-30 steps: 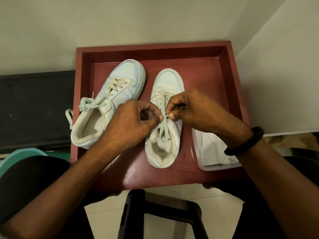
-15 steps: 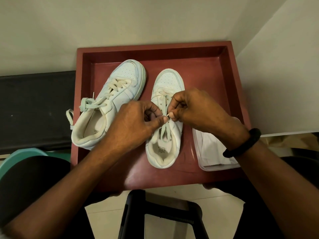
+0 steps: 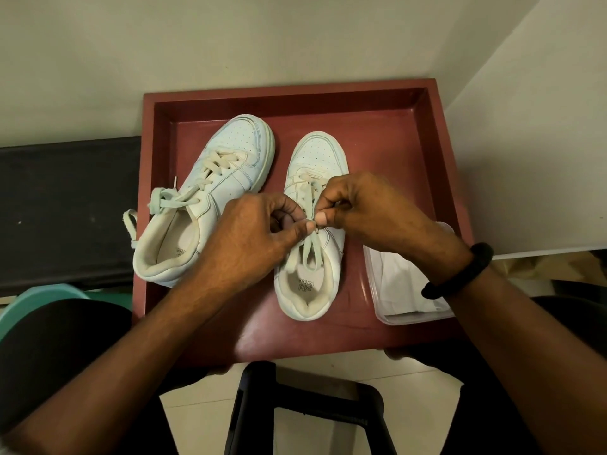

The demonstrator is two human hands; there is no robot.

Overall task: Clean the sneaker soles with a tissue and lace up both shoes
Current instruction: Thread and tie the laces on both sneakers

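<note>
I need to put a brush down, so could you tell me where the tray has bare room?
Free: the tray floor between the right shoe toe and far right wall, and the near strip left of that shoe's heel. Crowded: the left shoe side and tissue box corner.

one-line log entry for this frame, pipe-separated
phase: lacing right sneaker | left hand: pinching lace | right hand: pinching lace | left sneaker: laced | both on red tray
</note>
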